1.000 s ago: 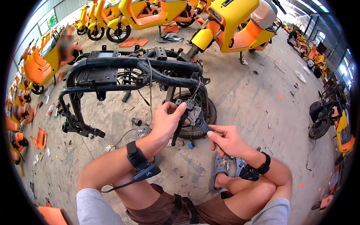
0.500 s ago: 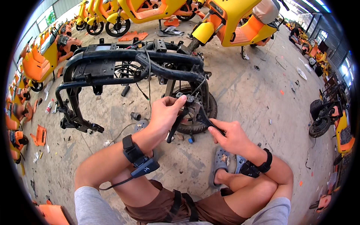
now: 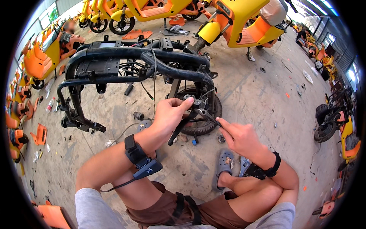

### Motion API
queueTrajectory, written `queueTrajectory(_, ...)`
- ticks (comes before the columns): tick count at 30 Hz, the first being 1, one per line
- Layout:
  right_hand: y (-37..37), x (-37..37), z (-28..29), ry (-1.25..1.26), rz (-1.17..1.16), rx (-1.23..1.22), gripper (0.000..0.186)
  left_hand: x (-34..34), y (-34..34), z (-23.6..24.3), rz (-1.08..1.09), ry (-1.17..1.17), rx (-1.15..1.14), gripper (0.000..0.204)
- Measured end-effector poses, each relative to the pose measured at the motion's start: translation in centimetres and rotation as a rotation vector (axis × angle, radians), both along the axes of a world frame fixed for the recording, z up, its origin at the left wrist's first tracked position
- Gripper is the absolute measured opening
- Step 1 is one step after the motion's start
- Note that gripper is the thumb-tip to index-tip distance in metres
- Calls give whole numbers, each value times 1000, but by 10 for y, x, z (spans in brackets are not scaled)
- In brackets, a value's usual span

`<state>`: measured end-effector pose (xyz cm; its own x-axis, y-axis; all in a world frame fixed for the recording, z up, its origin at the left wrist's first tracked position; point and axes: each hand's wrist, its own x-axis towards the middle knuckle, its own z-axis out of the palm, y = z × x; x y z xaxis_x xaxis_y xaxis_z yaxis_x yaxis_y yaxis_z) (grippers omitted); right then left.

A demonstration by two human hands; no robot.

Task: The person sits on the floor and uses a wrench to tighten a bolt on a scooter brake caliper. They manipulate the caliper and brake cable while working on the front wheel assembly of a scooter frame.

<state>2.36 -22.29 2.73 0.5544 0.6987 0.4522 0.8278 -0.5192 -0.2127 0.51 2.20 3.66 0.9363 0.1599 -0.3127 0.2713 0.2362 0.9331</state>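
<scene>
My left hand (image 3: 172, 116) is closed on a black bracket part (image 3: 196, 103) at the lower right of a bare black scooter frame (image 3: 106, 66), thumb on top. A black bar (image 3: 175, 135) hangs down from beneath that hand. My right hand (image 3: 240, 137) is closed on the dark handle of a wrench (image 3: 209, 117), whose head is at the bracket, just right of my left fingers. Behind both hands stands a spoked black wheel (image 3: 206, 128), partly hidden. A thin cable runs down to the bracket.
Yellow and orange scooters (image 3: 236, 30) stand behind and along both sides. Another person (image 3: 302, 36) crouches at far right. My legs and grey clog (image 3: 223, 166) are below, beside a metal tool (image 3: 244, 166). Loose parts and orange panels (image 3: 40, 133) lie on the concrete floor (image 3: 267, 107).
My left hand has risen slightly. My right hand and the wrench have moved up and right, and the wrench's angle and facing have changed; its head is still at the bracket.
</scene>
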Motion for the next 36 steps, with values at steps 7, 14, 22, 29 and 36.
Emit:
queueTrajectory(7, -7, 3, 22, -228, -56, -176, 45, 3, 0, -8, -36, -5, 71, 32)
queueTrajectory(14, -10, -1, 27, -327, -83, -223, 55, 0, 0, -4, -34, 5, 83, 30)
queueTrajectory(22, -5, 2, 29, -373, -58, -202, 55, -1, 2, -9, -49, 22, 121, 31)
queueTrajectory(29, -8, -1, 26, -247, -117, -102, 48, -2, -2, -5, -9, 38, 58, 35)
queueTrajectory(36, -6, 6, 11, -157, -72, 25, 45, -4, 7, -9, -27, 12, -20, 31)
